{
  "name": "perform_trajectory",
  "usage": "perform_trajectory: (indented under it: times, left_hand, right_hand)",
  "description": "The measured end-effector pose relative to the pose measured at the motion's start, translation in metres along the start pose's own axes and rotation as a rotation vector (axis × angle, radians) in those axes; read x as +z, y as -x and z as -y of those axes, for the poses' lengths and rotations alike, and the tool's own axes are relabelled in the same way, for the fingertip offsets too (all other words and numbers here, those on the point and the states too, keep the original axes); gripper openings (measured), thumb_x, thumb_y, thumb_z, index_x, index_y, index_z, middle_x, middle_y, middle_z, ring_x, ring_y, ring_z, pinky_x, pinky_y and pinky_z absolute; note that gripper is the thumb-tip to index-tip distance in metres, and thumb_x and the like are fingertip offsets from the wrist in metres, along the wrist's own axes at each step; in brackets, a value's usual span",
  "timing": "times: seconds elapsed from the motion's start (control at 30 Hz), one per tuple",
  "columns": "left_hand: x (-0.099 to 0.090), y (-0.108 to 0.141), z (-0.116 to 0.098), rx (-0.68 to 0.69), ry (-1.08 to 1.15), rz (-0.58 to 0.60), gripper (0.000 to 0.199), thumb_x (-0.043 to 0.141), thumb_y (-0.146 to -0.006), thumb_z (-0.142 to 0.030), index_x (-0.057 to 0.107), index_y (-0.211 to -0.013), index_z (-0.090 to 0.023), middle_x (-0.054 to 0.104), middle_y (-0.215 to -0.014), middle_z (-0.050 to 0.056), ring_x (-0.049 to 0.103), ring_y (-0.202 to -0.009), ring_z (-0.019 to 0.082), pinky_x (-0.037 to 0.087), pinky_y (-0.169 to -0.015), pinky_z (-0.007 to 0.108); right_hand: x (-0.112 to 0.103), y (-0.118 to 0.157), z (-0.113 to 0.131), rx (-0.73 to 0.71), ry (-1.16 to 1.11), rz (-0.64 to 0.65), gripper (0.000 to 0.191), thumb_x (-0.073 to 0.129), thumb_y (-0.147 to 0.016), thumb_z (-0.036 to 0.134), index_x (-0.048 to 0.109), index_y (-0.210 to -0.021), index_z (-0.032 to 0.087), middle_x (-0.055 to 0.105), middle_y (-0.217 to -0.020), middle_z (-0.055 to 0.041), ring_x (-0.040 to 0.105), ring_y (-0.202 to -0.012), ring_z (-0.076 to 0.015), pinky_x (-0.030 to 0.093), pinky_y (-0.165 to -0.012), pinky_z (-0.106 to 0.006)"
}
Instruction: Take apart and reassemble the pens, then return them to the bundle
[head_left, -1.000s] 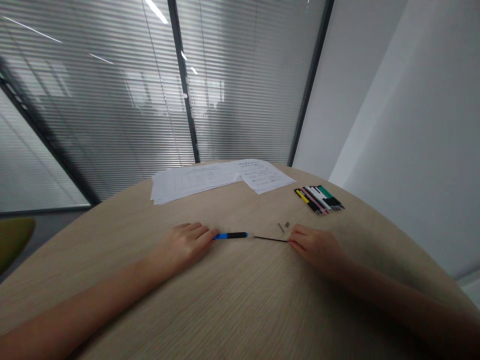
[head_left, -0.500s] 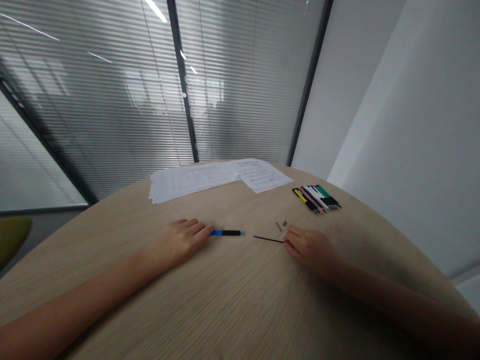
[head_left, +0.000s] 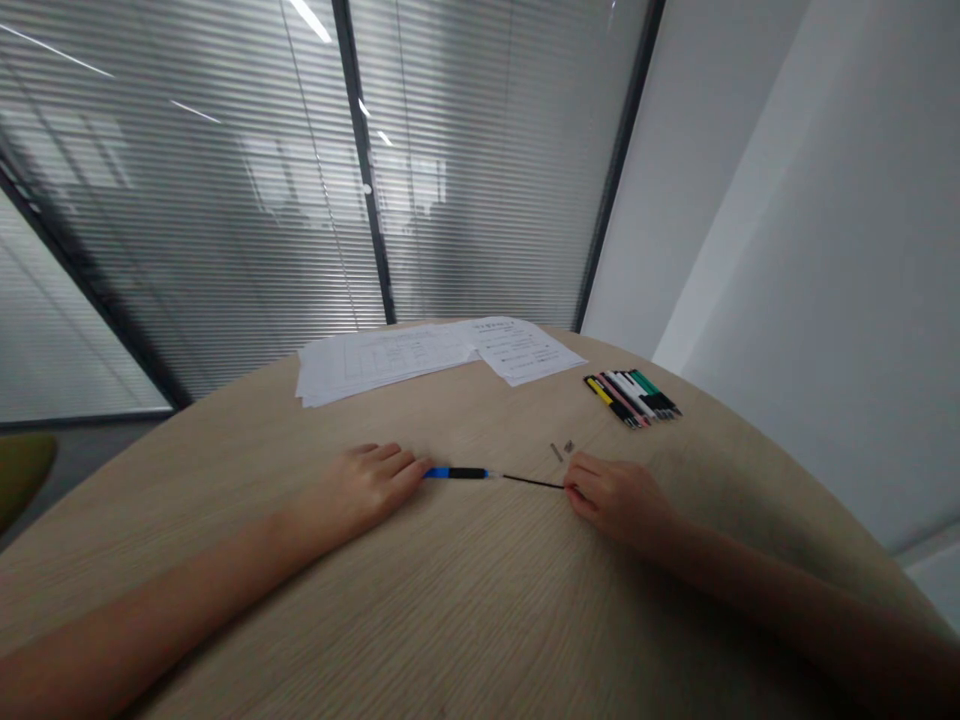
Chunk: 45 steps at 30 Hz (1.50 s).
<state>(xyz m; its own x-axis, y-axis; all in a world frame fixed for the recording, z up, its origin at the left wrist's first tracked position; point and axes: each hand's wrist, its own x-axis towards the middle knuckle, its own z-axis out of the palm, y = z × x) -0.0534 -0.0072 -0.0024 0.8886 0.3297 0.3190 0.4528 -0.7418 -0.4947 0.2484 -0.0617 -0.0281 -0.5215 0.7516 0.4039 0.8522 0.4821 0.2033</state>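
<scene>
Near the middle of the round table, my left hand (head_left: 379,480) is closed on the rear of a blue pen barrel with a black grip (head_left: 466,473), which points right. My right hand (head_left: 611,492) pinches a thin black pen refill (head_left: 534,482) at its right end. The refill's pale left tip lies close to the barrel's front end, roughly in line with it; whether they touch I cannot tell. Just beyond my right fingers lie a small thin part (head_left: 556,452), perhaps a spring, and a small dark piece (head_left: 568,446).
A row of several pens (head_left: 634,398) in mixed colours lies at the right of the wooden table (head_left: 420,610). Printed paper sheets (head_left: 390,365) are spread along the far edge. Beyond stand a glass partition with blinds (head_left: 480,200) and a white wall (head_left: 825,300).
The pen barrel has shifted slightly right and toward me. The refill has moved slightly left, so the gap between their ends has narrowed. Both hands keep their holds.
</scene>
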Motion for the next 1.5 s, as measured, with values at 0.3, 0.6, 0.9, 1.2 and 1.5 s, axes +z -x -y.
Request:
perform_trajectory:
  times: [0.3, 0.6, 0.9, 1.2, 1.5]
  left_hand:
    - [-0.004, -0.004, -0.010, 0.034, 0.031, -0.051, 0.026, 0.027, -0.088, -0.015, 0.052, -0.095, -0.010, 0.058, -0.069, 0.006, 0.054, -0.060, 0.016, 0.043, -0.052, 0.027]
    - [-0.024, -0.011, -0.047, 0.060, 0.100, -0.141, 0.025, 0.027, -0.087, -0.012, 0.050, -0.097, -0.009, 0.060, -0.073, 0.007, 0.055, -0.066, 0.017, 0.045, -0.055, 0.028]
    - [-0.020, -0.014, -0.038, -0.276, 0.233, -0.243, 0.024, 0.028, -0.088, -0.024, 0.048, -0.092, -0.011, 0.059, -0.071, 0.006, 0.056, -0.060, 0.015, 0.046, -0.052, 0.025]
    - [-0.017, -0.011, -0.039, -0.280, 0.354, -0.220, 0.020, 0.029, -0.087, -0.023, 0.047, -0.090, -0.014, 0.058, -0.074, 0.005, 0.056, -0.065, 0.014, 0.047, -0.057, 0.026]
    - [-0.014, -0.012, -0.033, -0.205, 0.245, -0.227, 0.025, 0.028, -0.088, -0.024, 0.050, -0.085, -0.012, 0.059, -0.068, 0.006, 0.056, -0.060, 0.015, 0.046, -0.054, 0.026]
  right_hand:
    - [0.000, 0.001, 0.005, -0.033, -0.080, -0.104, 0.014, 0.043, -0.074, 0.014, 0.055, -0.067, 0.016, 0.058, -0.070, -0.0023, 0.052, -0.055, -0.0102, 0.031, -0.048, -0.021]
    - [-0.022, 0.004, 0.031, -0.089, -0.275, -0.309, 0.017, 0.040, -0.079, 0.016, 0.054, -0.070, 0.017, 0.058, -0.065, -0.0025, 0.053, -0.056, -0.0112, 0.038, -0.050, -0.021]
    - [-0.008, 0.001, -0.007, 0.146, -0.169, -0.207, 0.023, 0.041, -0.082, 0.026, 0.057, -0.096, 0.017, 0.060, -0.083, -0.0060, 0.058, -0.071, -0.0161, 0.044, -0.059, -0.026]
    - [0.010, -0.002, -0.013, 0.179, -0.132, 0.092, 0.026, 0.041, -0.081, 0.028, 0.057, -0.100, 0.019, 0.056, -0.095, -0.0061, 0.058, -0.071, -0.0142, 0.045, -0.057, -0.023]
    - [0.011, -0.003, -0.014, -0.001, -0.251, -0.070, 0.020, 0.043, -0.081, 0.018, 0.063, -0.085, 0.018, 0.062, -0.090, -0.0067, 0.055, -0.085, -0.0169, 0.046, -0.074, -0.031]
